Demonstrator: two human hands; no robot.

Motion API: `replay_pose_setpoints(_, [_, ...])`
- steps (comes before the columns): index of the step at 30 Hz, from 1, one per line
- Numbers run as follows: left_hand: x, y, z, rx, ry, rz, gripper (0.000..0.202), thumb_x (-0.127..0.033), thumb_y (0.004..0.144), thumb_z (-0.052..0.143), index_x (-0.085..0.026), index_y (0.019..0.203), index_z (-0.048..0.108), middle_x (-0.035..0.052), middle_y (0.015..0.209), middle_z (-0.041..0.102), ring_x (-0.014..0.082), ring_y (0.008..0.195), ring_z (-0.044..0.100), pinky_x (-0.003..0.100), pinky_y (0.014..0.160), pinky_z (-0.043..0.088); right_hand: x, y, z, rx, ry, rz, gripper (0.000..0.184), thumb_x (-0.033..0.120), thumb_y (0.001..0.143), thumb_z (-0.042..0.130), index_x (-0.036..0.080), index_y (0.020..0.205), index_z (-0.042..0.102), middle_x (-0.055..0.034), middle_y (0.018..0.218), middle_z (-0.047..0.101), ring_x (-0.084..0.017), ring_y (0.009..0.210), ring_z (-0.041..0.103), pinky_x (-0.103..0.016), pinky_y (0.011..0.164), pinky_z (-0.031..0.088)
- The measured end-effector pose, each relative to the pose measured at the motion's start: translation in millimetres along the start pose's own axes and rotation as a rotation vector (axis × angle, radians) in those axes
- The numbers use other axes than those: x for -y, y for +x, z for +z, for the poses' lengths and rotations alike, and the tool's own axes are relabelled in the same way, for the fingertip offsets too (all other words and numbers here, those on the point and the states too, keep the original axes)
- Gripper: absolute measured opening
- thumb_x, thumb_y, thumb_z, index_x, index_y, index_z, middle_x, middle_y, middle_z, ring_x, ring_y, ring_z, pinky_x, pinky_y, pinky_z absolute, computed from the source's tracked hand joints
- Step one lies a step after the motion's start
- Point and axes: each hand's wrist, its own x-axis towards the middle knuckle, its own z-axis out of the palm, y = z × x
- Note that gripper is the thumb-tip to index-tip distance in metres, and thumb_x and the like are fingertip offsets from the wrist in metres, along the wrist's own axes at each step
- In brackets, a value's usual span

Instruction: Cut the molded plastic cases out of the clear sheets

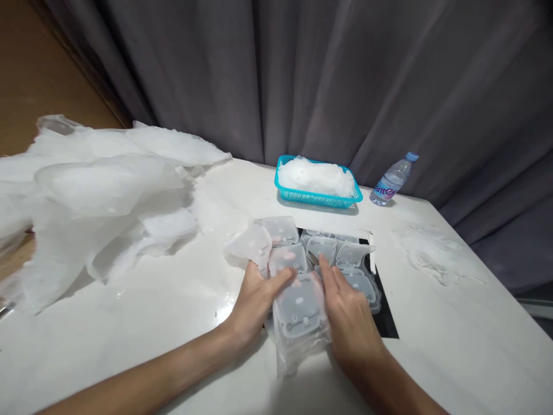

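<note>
Your left hand [254, 300] and right hand [348, 314] rest on either side of a stack of clear packs [300, 314] on the white table [142, 323]. Both hands lie flat with the fingers stretched out and close together, pressing on the plastic rather than closed around it. Your left fingers [280, 278] reach up and to the right, their tips touching a pack [287, 259] just past the stack. Your right fingers [327, 275] point up and slightly left, with the tips at the gap between the packs just beyond them.

The nearest pack lies between your 2 palms, its lower end hanging toward you past your wrists. Ahead of your fingertips more packs [341, 253] are spread in rows over a dark mat [386, 323], which shows as a black strip just right of your right hand. I cannot tell how many packs there are, since they overlap and are see-through.

Well beyond your fingertips stands a teal basket [317, 199] filled with white plastic, and to its right a water bottle [391, 181] lies tilted near the grey curtain [324, 75]. Far to the left of your left fingers is a big heap of crumpled bags [99, 202]. To the right of your right hand, well apart, lies a thin crumpled sheet [436, 253].
</note>
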Motion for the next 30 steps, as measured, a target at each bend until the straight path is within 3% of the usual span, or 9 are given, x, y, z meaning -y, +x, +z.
replay_pose_setpoints(5, [1.2,2.5,-2.2,0.015,0.001,0.064,0.066,-0.028,0.078,0.083,-0.026,0.137,0.056,0.0047,0.116,0.073,0.0273,0.108,0.072,0.035,0.090,0.059,6.7,16.9,0.0,0.080,-0.043,0.041,0.055,0.001,0.096,0.045,0.002,0.150,0.050,-0.0244,0.124,0.073,-0.026,0.088,0.079,-0.032,0.072,0.065])
replay_pose_setpoints(9, [-1.8,2.7,-0.6,0.001,-0.011,0.018,0.065,-0.028,0.079,0.082,-0.026,0.138,0.055,0.0046,0.113,0.074,0.0272,0.100,0.074,0.036,0.085,0.061,5.0,9.2,2.0,0.077,0.009,0.016,0.071,-0.007,0.082,0.043,0.001,0.153,0.046,-0.0245,0.124,0.073,-0.028,0.094,0.078,-0.033,0.072,0.066])
replay_pose_setpoints(11, [-2.7,1.9,0.6,-0.023,-0.048,-0.023,0.065,-0.031,0.080,0.083,-0.028,0.138,0.055,0.0053,0.118,0.074,0.0282,0.105,0.074,0.037,0.087,0.061,3.0,2.6,2.8,0.056,0.047,0.006,0.080,-0.009,0.076,0.042,0.002,0.156,0.043,-0.0238,0.124,0.073,-0.029,0.096,0.077,-0.035,0.073,0.066])
replay_pose_setpoints(15, [-1.7,1.1,1.6,-0.027,-0.083,0.001,0.064,-0.036,0.082,0.085,-0.028,0.137,0.055,0.0069,0.125,0.074,0.0298,0.116,0.072,0.038,0.094,0.059,1.3,1.6,0.5,0.061,0.114,0.007,0.085,-0.008,0.077,0.041,0.003,0.161,0.033,-0.0234,0.128,0.071,-0.030,0.102,0.076,-0.040,0.080,0.066])
replay_pose_setpoints(21, [-0.7,4.4,0.1,-0.044,-0.067,0.046,0.068,-0.033,0.076,0.089,-0.025,0.136,0.058,0.0069,0.116,0.078,0.0294,0.108,0.074,0.036,0.088,0.060,2.4,16.7,-1.7,0.145,0.158,0.042,0.093,-0.012,0.071,0.040,0.004,0.162,0.031,-0.0260,0.141,0.063,-0.032,0.115,0.072,-0.044,0.092,0.063])
replay_pose_setpoints(26, [-2.0,3.6,0.7,-0.002,-0.081,0.068,0.057,-0.038,0.079,0.087,-0.022,0.129,0.063,0.0083,0.112,0.078,0.0314,0.107,0.075,0.039,0.090,0.061,-0.4,13.5,-0.8,0.130,0.176,0.063,0.077,-0.004,0.083,0.043,0.006,0.159,0.039,-0.0252,0.140,0.065,-0.033,0.112,0.073,-0.044,0.088,0.064])
replay_pose_setpoints(30, [-1.7,2.7,1.1,0.006,-0.096,0.061,0.059,-0.035,0.077,0.088,-0.021,0.129,0.063,0.0091,0.113,0.078,0.0319,0.107,0.075,0.040,0.090,0.061,0.1,15.4,-0.9,0.148,0.164,0.042,0.085,-0.007,0.077,0.043,0.002,0.161,0.031,-0.0275,0.141,0.063,-0.033,0.113,0.073,-0.044,0.088,0.064])
